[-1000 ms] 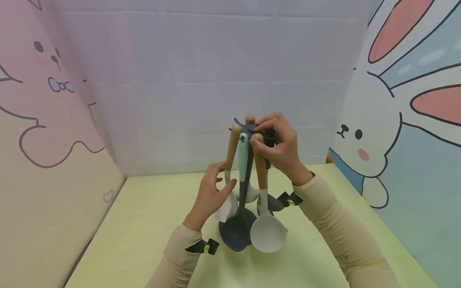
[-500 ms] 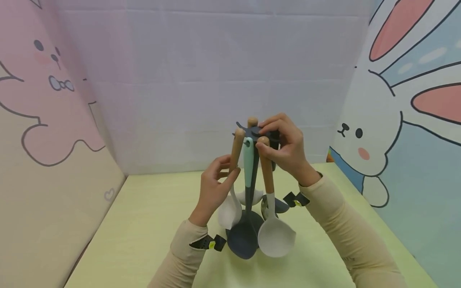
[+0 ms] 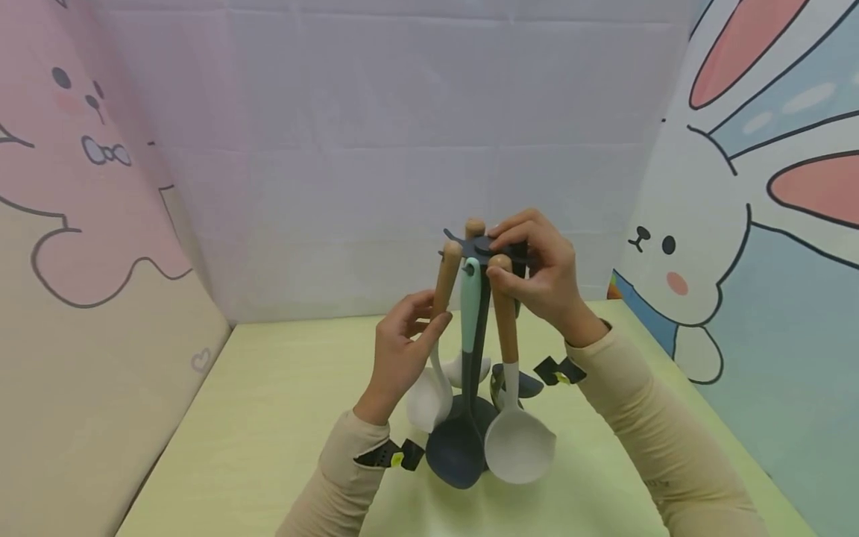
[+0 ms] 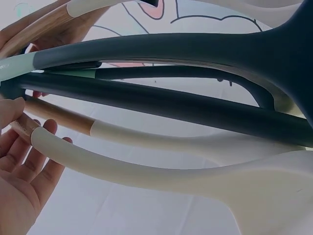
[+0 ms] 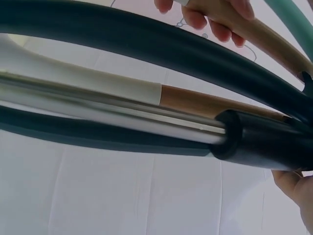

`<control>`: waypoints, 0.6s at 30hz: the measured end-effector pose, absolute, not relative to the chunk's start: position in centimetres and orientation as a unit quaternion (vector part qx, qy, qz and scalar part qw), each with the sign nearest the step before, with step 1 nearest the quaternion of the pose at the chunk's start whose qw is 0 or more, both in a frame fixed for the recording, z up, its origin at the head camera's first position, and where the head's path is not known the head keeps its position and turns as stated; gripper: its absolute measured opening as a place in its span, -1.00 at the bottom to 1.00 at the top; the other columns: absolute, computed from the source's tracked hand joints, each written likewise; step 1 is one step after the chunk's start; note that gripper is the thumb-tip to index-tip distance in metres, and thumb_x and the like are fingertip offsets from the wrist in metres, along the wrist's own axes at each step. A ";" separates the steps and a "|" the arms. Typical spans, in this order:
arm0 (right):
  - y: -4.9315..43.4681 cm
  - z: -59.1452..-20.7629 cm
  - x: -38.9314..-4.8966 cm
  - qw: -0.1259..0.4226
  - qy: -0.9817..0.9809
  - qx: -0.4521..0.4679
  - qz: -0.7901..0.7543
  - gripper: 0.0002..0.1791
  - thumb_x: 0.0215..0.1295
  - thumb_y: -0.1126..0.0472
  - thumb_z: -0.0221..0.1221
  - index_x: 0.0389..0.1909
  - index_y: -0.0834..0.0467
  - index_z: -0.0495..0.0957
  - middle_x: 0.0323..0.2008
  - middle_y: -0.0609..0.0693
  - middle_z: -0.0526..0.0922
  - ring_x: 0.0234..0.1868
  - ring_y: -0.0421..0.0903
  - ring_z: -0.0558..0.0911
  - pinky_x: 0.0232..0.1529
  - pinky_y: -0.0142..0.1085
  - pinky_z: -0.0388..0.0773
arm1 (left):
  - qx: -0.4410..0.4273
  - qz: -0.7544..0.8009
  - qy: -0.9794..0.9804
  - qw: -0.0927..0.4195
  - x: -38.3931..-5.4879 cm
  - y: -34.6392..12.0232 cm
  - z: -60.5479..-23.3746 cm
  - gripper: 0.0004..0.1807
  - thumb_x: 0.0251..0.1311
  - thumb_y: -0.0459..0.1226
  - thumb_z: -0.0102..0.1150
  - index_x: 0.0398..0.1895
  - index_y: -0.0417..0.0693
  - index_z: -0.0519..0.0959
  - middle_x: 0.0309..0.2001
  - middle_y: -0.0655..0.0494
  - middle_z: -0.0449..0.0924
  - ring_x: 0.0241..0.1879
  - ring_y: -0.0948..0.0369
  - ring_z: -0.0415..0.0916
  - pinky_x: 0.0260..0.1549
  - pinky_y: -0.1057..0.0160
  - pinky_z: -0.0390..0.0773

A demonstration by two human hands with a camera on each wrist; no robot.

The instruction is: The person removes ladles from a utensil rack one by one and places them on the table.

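A dark utensil stand (image 3: 463, 245) holds several hanging kitchen utensils. My left hand (image 3: 396, 350) pinches the wooden handle (image 3: 447, 277) of a white-headed utensil (image 3: 427, 403) between thumb and fingers. In the left wrist view its white neck (image 4: 122, 164) curves down to a broad head, cut off by the frame. At the stand's top, my right hand (image 3: 546, 277) grips the hub with its fingers, the thumb against the wooden handle of a white ladle (image 3: 520, 447). A dark ladle (image 3: 456, 451) with a mint handle (image 3: 470, 306) hangs between the hands.
Behind the front ladles hang another white utensil (image 3: 478, 371) and a dark-headed one (image 3: 529, 384). The right wrist view shows a metal shaft with a black handle (image 5: 269, 142). Pale yellow-green table (image 3: 288, 418) surrounds the stand; printed fabric walls (image 3: 376, 186) enclose it.
The stand and its utensils have shifted to the right along with my right hand. My left thumb and fingers have come together on the wooden handle, higher up than before.
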State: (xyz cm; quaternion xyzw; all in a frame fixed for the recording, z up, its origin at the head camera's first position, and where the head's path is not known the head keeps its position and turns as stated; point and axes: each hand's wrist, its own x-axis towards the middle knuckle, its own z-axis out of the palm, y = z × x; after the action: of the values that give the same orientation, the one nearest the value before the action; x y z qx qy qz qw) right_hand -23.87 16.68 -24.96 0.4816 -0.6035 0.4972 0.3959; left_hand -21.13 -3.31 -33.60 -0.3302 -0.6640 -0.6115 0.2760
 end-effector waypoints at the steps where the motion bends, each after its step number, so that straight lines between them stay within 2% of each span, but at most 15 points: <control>1: 16.8 -25.0 -23.9 0.394 -0.604 0.484 0.496 -0.38 0.26 -0.14 0.31 -0.38 0.44 0.54 -0.27 0.24 0.54 -0.22 -0.08 0.56 -0.35 -0.43 0.55 | -0.332 -0.610 -0.664 0.276 -21.1 -3.3 -33.6 -0.69 0.18 -0.53 0.29 0.02 -0.35 0.59 -0.16 -0.22 0.65 -0.21 -0.03 0.65 -0.27 0.20 0.68; 9: 16.8 -25.1 -24.0 0.378 -0.594 0.494 0.511 -0.37 0.26 -0.14 0.31 -0.39 0.46 0.51 -0.22 0.13 0.56 -0.21 -0.07 0.55 -0.37 -0.42 0.51 | -0.343 -0.610 -0.659 0.276 -20.7 -3.5 -33.6 -0.66 0.15 -0.56 0.29 0.02 -0.34 0.60 -0.17 -0.17 0.66 -0.22 -0.01 0.66 -0.30 0.18 0.69; 18: 16.3 -25.4 -24.3 0.380 -0.588 0.479 0.529 -0.32 0.25 -0.18 0.31 -0.39 0.48 0.49 -0.20 0.08 0.57 -0.17 -0.05 0.54 -0.29 -0.41 0.54 | -0.344 -0.596 -0.666 0.288 -21.0 -3.8 -33.5 -0.68 0.15 -0.54 0.30 0.01 -0.33 0.61 -0.16 -0.16 0.67 -0.23 0.01 0.65 -0.30 0.19 0.69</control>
State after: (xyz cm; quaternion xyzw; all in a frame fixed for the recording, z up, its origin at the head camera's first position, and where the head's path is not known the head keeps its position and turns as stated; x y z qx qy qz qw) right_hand -24.31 16.32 -25.36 0.4792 -0.5883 0.5293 0.3797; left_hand -20.98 -3.78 -33.53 -0.3442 -0.6660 -0.5958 0.2880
